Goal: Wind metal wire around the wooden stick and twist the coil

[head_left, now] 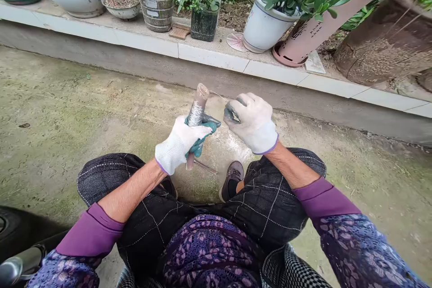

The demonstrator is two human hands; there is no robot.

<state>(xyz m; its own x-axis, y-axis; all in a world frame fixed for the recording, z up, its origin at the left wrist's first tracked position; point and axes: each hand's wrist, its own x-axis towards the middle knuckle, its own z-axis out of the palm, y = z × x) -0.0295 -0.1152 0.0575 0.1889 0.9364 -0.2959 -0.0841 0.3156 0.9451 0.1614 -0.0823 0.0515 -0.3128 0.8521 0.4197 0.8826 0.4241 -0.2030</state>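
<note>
My left hand (180,144), in a white knit glove with a green coated palm, is closed around an upright wooden stick (201,94). A tight coil of silver wire (195,114) wraps the stick just above that hand. A thin wire strand (219,95) runs from the stick's top area across to my right hand (251,122), whose matching glove pinches it between thumb and fingers. Both hands are close together above my knees. A short metal rod (205,167) shows below my left hand, and its upper end is hidden.
I am seated on a mossy concrete floor (84,112) with my dark shoe (232,177) between my knees. Ahead stands a white-edged kerb (211,58) with potted plants (204,4). A dark vehicle part (20,261) sits at lower left.
</note>
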